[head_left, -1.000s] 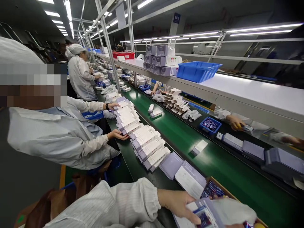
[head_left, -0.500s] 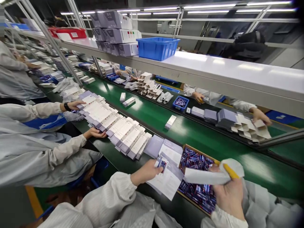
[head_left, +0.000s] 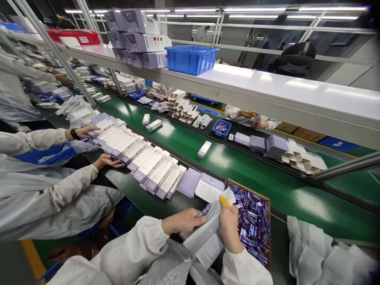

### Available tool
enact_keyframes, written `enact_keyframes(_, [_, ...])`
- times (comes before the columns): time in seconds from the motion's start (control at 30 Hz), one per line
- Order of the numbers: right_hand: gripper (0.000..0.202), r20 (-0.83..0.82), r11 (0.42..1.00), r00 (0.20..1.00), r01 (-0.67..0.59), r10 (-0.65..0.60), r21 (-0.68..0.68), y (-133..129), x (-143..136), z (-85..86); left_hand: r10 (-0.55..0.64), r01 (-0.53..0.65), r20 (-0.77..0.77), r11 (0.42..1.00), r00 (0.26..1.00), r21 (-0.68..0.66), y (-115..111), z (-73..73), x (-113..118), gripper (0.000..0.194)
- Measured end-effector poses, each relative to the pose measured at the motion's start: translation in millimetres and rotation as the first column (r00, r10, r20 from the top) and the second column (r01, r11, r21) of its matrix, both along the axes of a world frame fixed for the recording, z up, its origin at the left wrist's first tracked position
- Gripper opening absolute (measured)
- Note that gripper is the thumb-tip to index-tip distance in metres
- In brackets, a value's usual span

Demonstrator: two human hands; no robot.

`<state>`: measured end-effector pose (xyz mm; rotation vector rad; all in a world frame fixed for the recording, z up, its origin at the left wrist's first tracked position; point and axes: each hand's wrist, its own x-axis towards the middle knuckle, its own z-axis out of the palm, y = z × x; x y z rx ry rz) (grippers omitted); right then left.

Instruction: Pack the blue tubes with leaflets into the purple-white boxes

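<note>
My left hand (head_left: 187,220) is closed on a small pack of batteries, now mostly hidden behind white packaging. In my right hand (head_left: 230,221), with a yellow cover on the thumb, is a white, soft pouch (head_left: 204,228), which reaches across to the left fingers. Printed leaflets (head_left: 210,250) show beneath the pouch. To the right of my right hand, an open cardboard box (head_left: 269,221) holds many small blue and red batteries (head_left: 252,213). Purple booklets (head_left: 189,182) lie beyond my left hand.
A row of white and lilac cartons (head_left: 151,166) runs left, where a co-worker's hands (head_left: 108,161) touch it. White pouches (head_left: 323,253) are piled at right. Behind runs a green conveyor belt (head_left: 237,166) with a carton (head_left: 204,149), under a shelf holding a blue bin (head_left: 192,59).
My right hand has swung left from over the battery box, bringing the pouch to my left hand. The pouch now covers the battery pack. The view has shifted slightly.
</note>
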<state>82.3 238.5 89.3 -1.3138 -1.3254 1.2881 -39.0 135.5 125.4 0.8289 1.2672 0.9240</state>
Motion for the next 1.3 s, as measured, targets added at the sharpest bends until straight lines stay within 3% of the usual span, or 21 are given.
enact_keyframes(0.13, [0.022,-0.030,0.999,0.999,0.026,-0.027,-0.024,1,0,-10.7,0.139,-0.103,0.276,0.984,0.951,-0.143,0,-11.2,12,0.045])
enact_keyframes(0.27, [0.023,-0.140,0.999,0.990,0.001,-0.006,-0.037,-6,-1,-6.4,0.186,0.024,0.519,0.928,0.834,-0.371,-2,-16.9,18,0.043])
enact_keyframes(0.33, [0.022,-0.193,0.996,0.980,-0.053,0.039,-0.069,-9,-1,2.6,0.101,0.040,0.487,0.962,0.867,-0.271,-3,-14.1,17,0.047])
enact_keyframes(0.4, [0.020,-0.232,0.987,0.966,-0.136,0.111,-0.092,-10,-1,14.2,-0.011,0.031,0.390,0.998,0.921,-0.046,-4,-8.9,16,0.058])
enact_keyframes(0.47, [0.020,-0.225,0.981,0.963,-0.171,0.149,-0.086,-10,-1,25.0,-0.076,0.035,0.273,0.988,0.959,0.150,-4,-5.0,16,0.069])
enact_keyframes(0.57, [0.023,-0.097,0.989,0.985,-0.146,0.144,-0.013,-8,-6,31.8,-0.065,0.034,0.114,0.966,0.991,0.258,-1,-9.3,21,0.077])
enact_keyframes(0.67, [0.026,0.007,0.986,0.986,-0.166,0.166,-0.015,-3,-11,26.8,0.071,-0.072,0.013,0.967,0.997,0.243,4,-24.4,31,0.069])
enact_keyframes(0.73, [0.032,-0.022,0.980,0.983,-0.182,0.180,-0.078,2,-10,22.0,0.140,-0.144,0.037,0.962,0.990,0.232,6,-33.1,37,0.062])
enact_keyframes(0.87, [0.047,-0.323,0.945,0.916,-0.296,0.239,-0.140,11,7,17.0,0.172,-0.232,0.254,0.944,0.952,0.234,5,-32.3,34,0.060])
enact_keyframes(0.97, [0.047,-0.515,0.836,0.783,-0.508,0.349,-0.205,4,21,10.9,0.202,-0.295,0.362,0.929,0.910,0.222,3,-23.3,26,0.056])
enact_keyframes(1.07, [0.042,-0.558,0.772,0.741,-0.582,0.373,-0.256,-17,18,0.0,0.207,-0.278,0.376,0.949,0.903,0.146,3,-20.8,22,0.055])
enact_keyframes(1.2, [0.039,-0.587,0.768,0.729,-0.584,0.353,-0.262,-41,-2,-7.1,0.226,-0.234,0.346,0.972,0.911,-0.019,3,-25.3,22,0.057])
enact_keyframes(1.3, [0.037,-0.551,0.777,0.739,-0.584,0.387,-0.238,-40,-8,-6.0,0.202,-0.214,0.343,0.977,0.917,-0.002,-2,-24.4,19,0.045])
